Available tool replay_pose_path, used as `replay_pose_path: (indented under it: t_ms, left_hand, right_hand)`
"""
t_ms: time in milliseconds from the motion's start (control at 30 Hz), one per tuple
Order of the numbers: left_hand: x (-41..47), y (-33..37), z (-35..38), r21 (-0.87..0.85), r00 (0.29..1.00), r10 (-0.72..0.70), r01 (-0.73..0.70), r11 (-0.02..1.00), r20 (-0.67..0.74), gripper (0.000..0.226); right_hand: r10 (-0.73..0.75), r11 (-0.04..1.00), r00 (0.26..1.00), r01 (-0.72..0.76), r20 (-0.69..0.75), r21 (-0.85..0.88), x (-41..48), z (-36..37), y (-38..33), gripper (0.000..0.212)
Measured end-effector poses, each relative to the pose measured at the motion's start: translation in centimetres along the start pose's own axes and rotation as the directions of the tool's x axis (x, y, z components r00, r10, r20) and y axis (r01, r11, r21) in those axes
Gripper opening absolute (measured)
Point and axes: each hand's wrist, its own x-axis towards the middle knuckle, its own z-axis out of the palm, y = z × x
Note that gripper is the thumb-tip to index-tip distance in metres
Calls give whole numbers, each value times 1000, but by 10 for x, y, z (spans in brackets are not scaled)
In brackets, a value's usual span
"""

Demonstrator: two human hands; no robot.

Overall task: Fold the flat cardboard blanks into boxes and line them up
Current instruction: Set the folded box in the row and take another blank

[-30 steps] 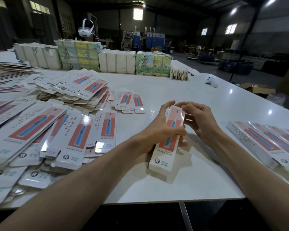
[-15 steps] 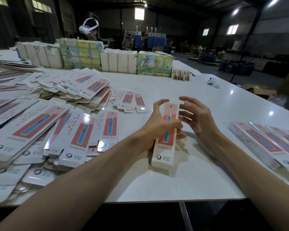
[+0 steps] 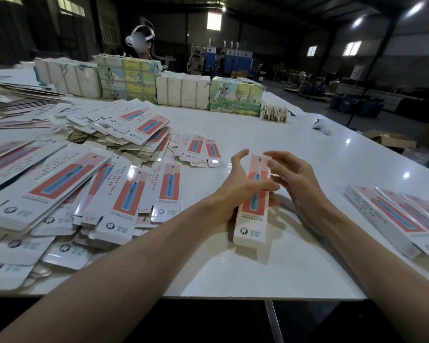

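Head view: left hand (image 3: 235, 191) grips a folded box (image 3: 254, 211) over the desk (image 3: 233, 273); right hand (image 3: 295, 184), grip open, hovers by the far end, likely closed next.

Red letters "QF" stand on a white tab (image 3: 89, 218) poking out beside a flat blank (image 3: 126, 194) on the left of the bench (image 3: 233, 273), and again on a second tab (image 3: 144, 209) just to that blank's right. The blank bears "X·S1", upside down to the camera, next to a round tooth emblem at its near end, and the box (image 3: 253, 206) gripped by the left hand (image 3: 235, 191) carries the same mark in the same place. The finer rows of print are too small to read.
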Motion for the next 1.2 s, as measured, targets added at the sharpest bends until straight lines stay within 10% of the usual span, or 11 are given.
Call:
replay_pose_path:
  t_ms: [233,567,733,833,900,1067,1200]
  left_hand:
    - [10,-1,-3,-327,998,-63,56,943,-8,35]
    - [5,10,-1,-445,996,-38,71,893,83,55]
    - [-2,6,1,127,986,139,-150,981,89,39]
    - [2,-7,-4,670,921,323,-383,635,220,23]
    - [3,-12,-6,755,904,293,-422,502,311,22]
    - [-1,-11,-3,778,916,264,-396,488,301,25]
    - [-3,-10,-3,782,917,258,-396,482,305,26]
  right_hand:
    - [-258,804,965,237,39,-546,-5,6,0,21]
    - [-47,567,993,117,110,-815,-16,29,-18,55]
    - [-145,586,989,98,14,-804,-27,12,-40,48]
    - [-122,538,989,-2,-80,-843,-35,-21,-50,54]
    - [-58,447,988,-100,-140,-889,-44,-49,-52,54]
    - [47,26,964,-264,-263,-964,-74,-103,-38,37]
    - [17,-117,944,-324,-329,-939,-86,-120,-39,40]
